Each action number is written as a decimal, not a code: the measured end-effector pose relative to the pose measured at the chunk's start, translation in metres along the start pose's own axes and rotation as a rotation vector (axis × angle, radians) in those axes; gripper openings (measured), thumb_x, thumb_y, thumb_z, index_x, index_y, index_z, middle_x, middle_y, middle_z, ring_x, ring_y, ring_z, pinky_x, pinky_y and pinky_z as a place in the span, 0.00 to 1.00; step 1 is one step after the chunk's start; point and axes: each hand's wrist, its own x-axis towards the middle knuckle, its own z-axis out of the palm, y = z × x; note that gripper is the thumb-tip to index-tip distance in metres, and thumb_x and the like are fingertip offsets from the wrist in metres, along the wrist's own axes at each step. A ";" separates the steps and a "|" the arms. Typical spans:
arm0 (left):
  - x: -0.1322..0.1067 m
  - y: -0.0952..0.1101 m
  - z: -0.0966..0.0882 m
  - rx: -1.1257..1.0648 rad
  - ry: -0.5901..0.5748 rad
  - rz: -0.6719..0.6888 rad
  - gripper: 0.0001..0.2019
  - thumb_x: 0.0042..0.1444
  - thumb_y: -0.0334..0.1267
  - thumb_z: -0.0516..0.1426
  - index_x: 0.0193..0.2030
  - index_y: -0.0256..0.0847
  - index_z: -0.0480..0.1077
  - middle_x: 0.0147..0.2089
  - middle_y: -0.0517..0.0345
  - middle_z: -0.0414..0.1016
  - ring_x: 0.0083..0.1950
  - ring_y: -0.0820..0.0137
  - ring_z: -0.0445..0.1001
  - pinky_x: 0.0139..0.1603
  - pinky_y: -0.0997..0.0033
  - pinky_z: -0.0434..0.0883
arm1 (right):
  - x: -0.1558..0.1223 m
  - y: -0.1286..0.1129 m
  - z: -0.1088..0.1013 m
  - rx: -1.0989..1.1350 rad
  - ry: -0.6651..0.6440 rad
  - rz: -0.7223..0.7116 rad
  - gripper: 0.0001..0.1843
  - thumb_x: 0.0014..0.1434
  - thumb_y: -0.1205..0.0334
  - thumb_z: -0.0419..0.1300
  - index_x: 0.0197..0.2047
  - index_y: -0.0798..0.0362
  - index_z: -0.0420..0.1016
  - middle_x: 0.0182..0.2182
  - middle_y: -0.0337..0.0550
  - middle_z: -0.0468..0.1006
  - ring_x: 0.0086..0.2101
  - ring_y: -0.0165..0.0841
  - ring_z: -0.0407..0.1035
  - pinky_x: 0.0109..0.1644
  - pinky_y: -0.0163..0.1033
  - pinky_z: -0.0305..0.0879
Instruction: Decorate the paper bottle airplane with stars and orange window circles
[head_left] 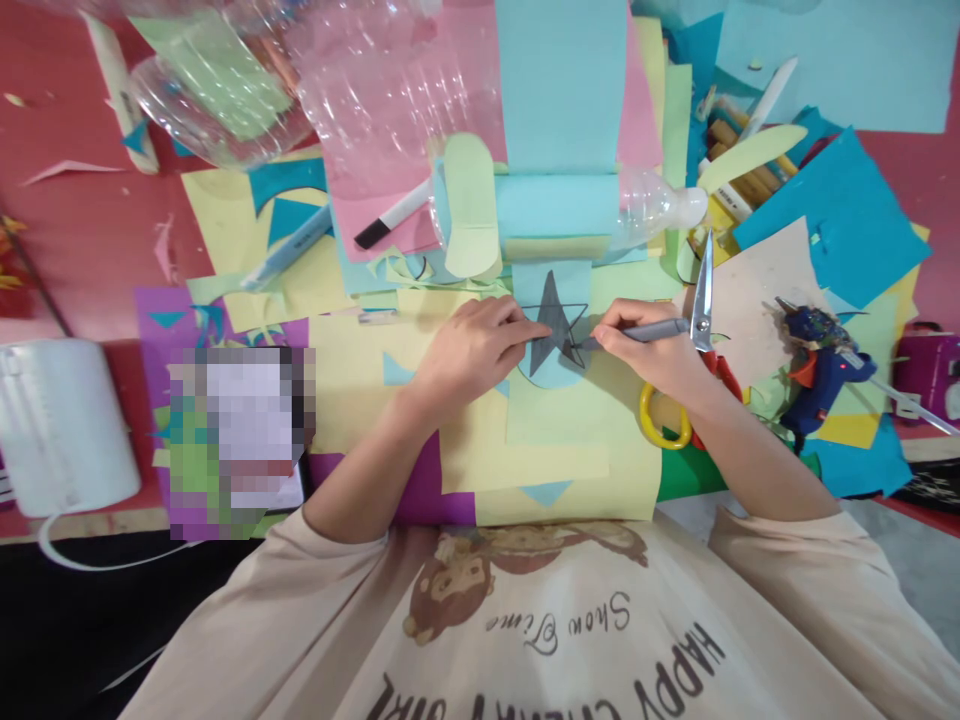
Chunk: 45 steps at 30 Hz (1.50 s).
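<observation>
A five-pointed star (552,318) is outlined on a light blue paper strip (559,378) with a rounded end. Dark grey fills much of the star, while its right points are still blue inside the outline. My left hand (480,345) rests on the paper at the star's left, fingers extended and the index fingertip on the grey area. In my right hand (649,350) is a grey marker (660,329), its tip touching the star's lower right. Scissors (703,320) with red and yellow handles lie partly under my right hand and forearm.
Beyond the star lies a plastic bottle (660,208) wrapped in light blue paper. A black-capped marker (394,215) and a blue marker (289,247) are at the left. A blue glue gun (825,385) sits at the right among paper sheets. A white box-like device (64,425) stands far left.
</observation>
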 end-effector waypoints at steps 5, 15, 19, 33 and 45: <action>0.000 -0.001 0.000 -0.011 0.022 0.026 0.17 0.60 0.27 0.49 0.46 0.44 0.77 0.34 0.56 0.72 0.36 0.69 0.70 0.39 0.67 0.66 | 0.000 -0.002 0.000 -0.006 -0.027 0.003 0.14 0.53 0.67 0.58 0.18 0.53 0.62 0.16 0.33 0.60 0.21 0.24 0.51 0.24 0.35 0.46; 0.000 0.000 -0.001 -0.014 0.017 0.015 0.17 0.60 0.27 0.50 0.46 0.43 0.78 0.35 0.56 0.72 0.36 0.69 0.71 0.39 0.68 0.66 | -0.001 -0.004 -0.002 0.061 -0.030 0.014 0.13 0.54 0.68 0.57 0.18 0.53 0.64 0.16 0.34 0.63 0.21 0.24 0.54 0.24 0.35 0.48; 0.000 -0.001 -0.001 -0.009 0.023 0.036 0.17 0.61 0.28 0.50 0.46 0.43 0.78 0.34 0.55 0.72 0.36 0.69 0.70 0.38 0.68 0.66 | -0.001 -0.001 0.000 0.238 0.054 -0.028 0.18 0.64 0.56 0.51 0.26 0.53 0.73 0.19 0.38 0.71 0.19 0.25 0.57 0.23 0.35 0.54; 0.000 0.000 0.000 -0.013 0.033 0.033 0.17 0.60 0.27 0.50 0.46 0.43 0.78 0.34 0.56 0.72 0.36 0.69 0.70 0.38 0.68 0.65 | -0.002 -0.001 -0.001 0.083 0.023 -0.010 0.06 0.56 0.66 0.58 0.27 0.54 0.72 0.21 0.34 0.69 0.21 0.23 0.56 0.23 0.33 0.49; 0.000 0.000 0.000 -0.009 0.046 0.030 0.17 0.60 0.27 0.50 0.46 0.43 0.78 0.33 0.56 0.71 0.35 0.70 0.69 0.37 0.69 0.65 | -0.002 -0.001 -0.001 -0.015 0.015 -0.018 0.08 0.52 0.68 0.58 0.22 0.54 0.70 0.18 0.34 0.68 0.20 0.23 0.56 0.23 0.32 0.49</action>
